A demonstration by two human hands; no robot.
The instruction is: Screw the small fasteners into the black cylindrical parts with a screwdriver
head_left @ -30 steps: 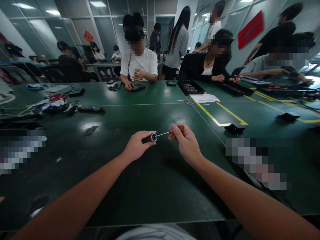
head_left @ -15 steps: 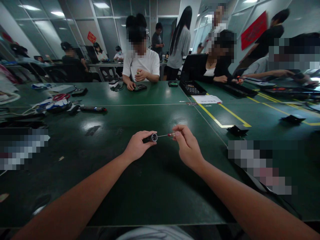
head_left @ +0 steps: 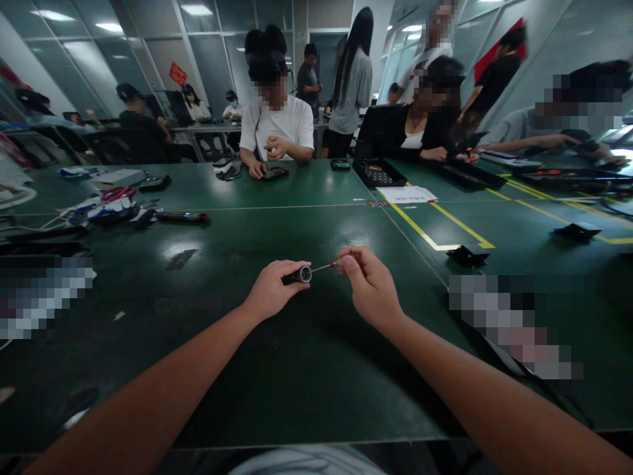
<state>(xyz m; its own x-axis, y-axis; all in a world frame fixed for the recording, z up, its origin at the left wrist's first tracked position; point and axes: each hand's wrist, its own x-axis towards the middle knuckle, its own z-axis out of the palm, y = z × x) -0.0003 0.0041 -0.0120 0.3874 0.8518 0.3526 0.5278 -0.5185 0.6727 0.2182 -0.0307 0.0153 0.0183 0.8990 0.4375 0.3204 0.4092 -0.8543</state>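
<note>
Between thumb and fingers, my left hand (head_left: 275,287) grips a short black cylinder (head_left: 304,274), its round open end with a pale rim turned toward my right side. My right hand (head_left: 368,284) pinches the reddish, clear handle of a thin screwdriver (head_left: 324,267). The metal shaft points left, and its tip is at the rim of the cylinder; whether it reaches inside is too small to tell. Both hands are held over the green table (head_left: 297,376).
A black-and-red tool (head_left: 182,217) and a pile of gloves (head_left: 111,206) lie at the left. At the right are black brackets (head_left: 467,256), yellow tape lines and a white paper (head_left: 407,194). Across the table, people sit by black trays (head_left: 378,173).
The screwdriver handle has tilted slightly upward and my right fingers have shifted a little on it. My left hand keeps its hold on the cylinder. The whole view has moved slightly.
</note>
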